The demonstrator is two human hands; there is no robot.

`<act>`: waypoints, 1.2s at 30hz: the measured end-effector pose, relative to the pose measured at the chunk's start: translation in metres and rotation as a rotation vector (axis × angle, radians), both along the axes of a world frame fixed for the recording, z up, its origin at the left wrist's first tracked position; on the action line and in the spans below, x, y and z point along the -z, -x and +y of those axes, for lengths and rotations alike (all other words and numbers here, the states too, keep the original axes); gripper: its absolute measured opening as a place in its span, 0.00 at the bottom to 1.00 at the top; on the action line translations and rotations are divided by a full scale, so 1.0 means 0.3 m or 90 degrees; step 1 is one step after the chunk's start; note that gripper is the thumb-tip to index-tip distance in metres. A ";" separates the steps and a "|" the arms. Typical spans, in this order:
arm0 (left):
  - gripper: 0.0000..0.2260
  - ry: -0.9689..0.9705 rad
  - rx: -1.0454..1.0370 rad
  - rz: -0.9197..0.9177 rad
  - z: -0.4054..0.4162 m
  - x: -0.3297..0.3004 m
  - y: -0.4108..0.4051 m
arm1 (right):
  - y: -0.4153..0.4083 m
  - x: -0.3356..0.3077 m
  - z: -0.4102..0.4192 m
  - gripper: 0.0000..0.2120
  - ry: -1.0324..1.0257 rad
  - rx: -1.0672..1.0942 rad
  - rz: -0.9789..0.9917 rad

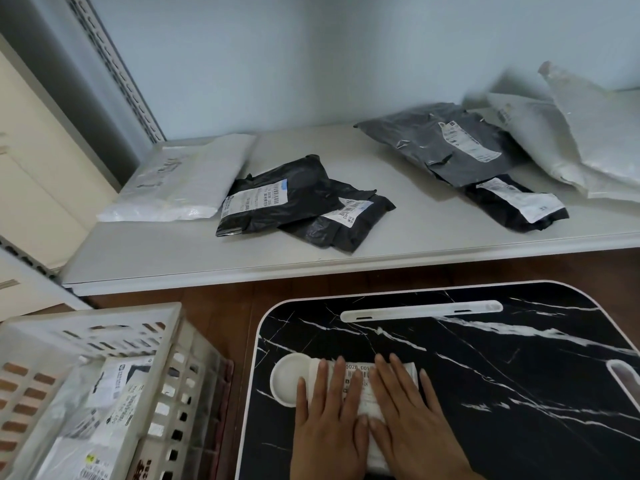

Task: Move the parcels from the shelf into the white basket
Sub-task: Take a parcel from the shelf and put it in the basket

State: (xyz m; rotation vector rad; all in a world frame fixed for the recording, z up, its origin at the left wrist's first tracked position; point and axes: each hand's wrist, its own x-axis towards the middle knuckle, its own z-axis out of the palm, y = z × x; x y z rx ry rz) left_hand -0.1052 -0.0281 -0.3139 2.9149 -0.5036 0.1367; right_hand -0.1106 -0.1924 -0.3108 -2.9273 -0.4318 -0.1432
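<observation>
At the bottom centre of the frame, the left hand (327,415) and right hand (408,419) press flat, fingers straight, on a small white parcel (360,386) lying on the black marbled tabletop (502,375). The white basket (104,327) at lower left holds parcels. Across the upper half, the shelf (398,216) carries 7 more: 4 dark, 3 white.

Parcel storeroom: labelled mailers (277,199) on slotted metal shelf (242,258)

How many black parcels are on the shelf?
3: two overlapping at the middle, one at the right partly under a grey parcel. More may be hidden.
</observation>
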 end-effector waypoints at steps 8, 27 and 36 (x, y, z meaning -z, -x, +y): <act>0.26 -0.053 0.001 0.147 0.004 -0.046 -0.004 | -0.002 -0.039 -0.001 0.29 0.059 0.004 0.144; 0.28 -0.132 0.049 0.259 0.020 -0.101 -0.005 | 0.001 -0.115 -0.017 0.48 0.127 -0.119 0.277; 0.28 -0.135 0.055 0.301 0.038 -0.139 -0.014 | -0.021 -0.157 -0.032 0.48 0.104 -0.125 0.318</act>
